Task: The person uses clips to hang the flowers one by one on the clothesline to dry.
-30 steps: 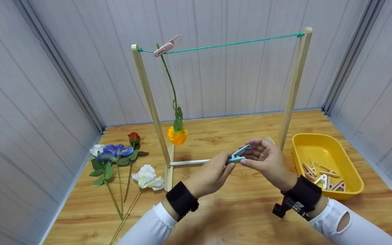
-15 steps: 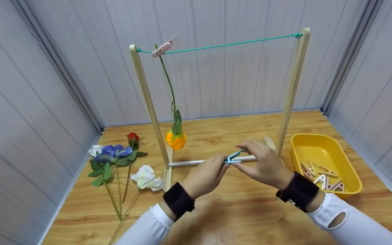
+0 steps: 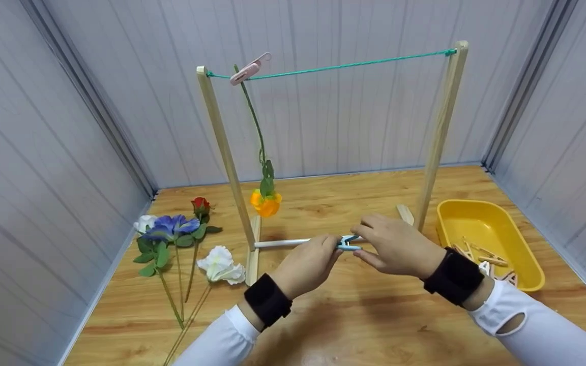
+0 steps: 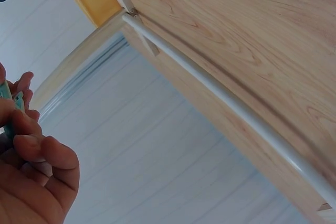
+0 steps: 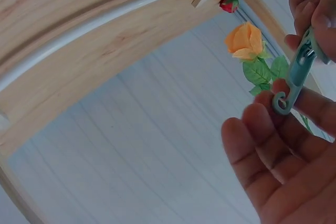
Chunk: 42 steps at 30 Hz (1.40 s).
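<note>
From the head view, my left hand point(image 3: 309, 264) and my right hand point(image 3: 397, 246) meet over the table, both pinching a blue clothespin point(image 3: 348, 243) between their fingertips; at my left wrist, curled fingers point(image 4: 31, 150) grip the peg's edge; at my right wrist, the peg point(image 5: 295, 74) sits pinched at my fingertips, an orange flower point(image 5: 244, 40) beyond it.

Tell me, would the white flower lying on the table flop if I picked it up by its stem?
Probably a bit. The white flower has a thin, long stem and a big head, so it would likely droop, as the hanging orange flower does. It looks light and soft, unlikely to roll.
</note>
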Tool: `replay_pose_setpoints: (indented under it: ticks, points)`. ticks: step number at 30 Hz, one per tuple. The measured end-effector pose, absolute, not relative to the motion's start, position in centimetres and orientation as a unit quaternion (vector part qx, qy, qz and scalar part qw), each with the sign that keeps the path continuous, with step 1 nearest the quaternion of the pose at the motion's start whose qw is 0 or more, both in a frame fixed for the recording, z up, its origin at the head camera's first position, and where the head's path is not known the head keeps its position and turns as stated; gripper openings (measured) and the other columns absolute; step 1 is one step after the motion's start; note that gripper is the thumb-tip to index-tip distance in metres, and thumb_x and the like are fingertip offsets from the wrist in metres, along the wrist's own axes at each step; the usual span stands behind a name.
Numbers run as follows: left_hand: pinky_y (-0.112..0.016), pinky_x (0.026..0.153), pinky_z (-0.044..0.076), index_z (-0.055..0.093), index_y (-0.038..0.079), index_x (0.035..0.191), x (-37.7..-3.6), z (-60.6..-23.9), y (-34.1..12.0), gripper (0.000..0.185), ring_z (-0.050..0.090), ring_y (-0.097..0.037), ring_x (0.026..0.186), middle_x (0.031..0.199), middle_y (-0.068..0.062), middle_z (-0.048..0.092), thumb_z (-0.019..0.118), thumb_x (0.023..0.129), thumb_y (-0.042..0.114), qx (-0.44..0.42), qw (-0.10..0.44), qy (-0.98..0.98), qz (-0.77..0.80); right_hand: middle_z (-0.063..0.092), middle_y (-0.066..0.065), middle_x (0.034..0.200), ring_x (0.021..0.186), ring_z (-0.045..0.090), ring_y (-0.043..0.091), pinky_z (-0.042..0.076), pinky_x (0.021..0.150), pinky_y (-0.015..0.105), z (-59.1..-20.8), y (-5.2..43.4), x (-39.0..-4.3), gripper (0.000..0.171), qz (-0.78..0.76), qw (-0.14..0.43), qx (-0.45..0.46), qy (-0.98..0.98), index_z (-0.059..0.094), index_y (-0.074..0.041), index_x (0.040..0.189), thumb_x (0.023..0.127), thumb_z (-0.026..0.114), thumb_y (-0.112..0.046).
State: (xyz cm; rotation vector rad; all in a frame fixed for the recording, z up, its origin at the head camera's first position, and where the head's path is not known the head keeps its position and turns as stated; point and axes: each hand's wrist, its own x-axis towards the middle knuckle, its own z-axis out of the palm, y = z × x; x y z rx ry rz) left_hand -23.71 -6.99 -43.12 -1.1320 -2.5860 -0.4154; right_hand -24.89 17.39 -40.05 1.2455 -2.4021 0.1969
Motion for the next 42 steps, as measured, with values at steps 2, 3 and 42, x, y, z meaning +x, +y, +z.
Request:
replay_pose_setpoints:
  ticks: [2,3,42]
  points:
    - [-0.029,0.074,0.057,0.062,0.001,0.127,-23.7,-43.2,-6.9,0.020,0.062,-0.015,0.085,0.102,-0.006,0.068,0.055,0.115,0.016,-0.395,0.145,-0.897,-0.137,0.064,0.008,0.100,0.082,0.059,0.019,0.055,0.070,0.035,-40.0,17.5,-24.8,0.029,0.066,0.204,0.450,-0.867,0.071,-0.005,0.115,0.096,0.083,-0.024]
    - [-0.028,0.074,0.057,0.062,0.001,0.126,-23.7,-43.2,-6.9,0.020,0.061,-0.015,0.085,0.102,-0.006,0.068,0.055,0.115,0.016,-0.395,0.147,-0.897,-0.133,0.064,0.008,0.100,0.082,0.059,0.019,0.055,0.069,0.035,-40.0,17.5,-24.8,0.028,0.066,0.202,0.451,-0.867,0.071,-0.006,0.115,0.096,0.083,-0.023]
    - [-0.041,0.080,0.065,0.068,0.004,0.127,-23.9,-42.8,-14.0,0.026,0.077,-0.025,0.096,0.113,-0.014,0.077,0.062,0.112,0.024,-0.306,0.112,-0.921,-0.213,0.056,0.000,0.077,0.064,0.044,0.006,0.042,0.058,0.022,-41.3,18.2,-25.0,0.008,0.132,0.173,0.475,-0.853,0.074,-0.006,0.097,0.096,0.081,-0.008]
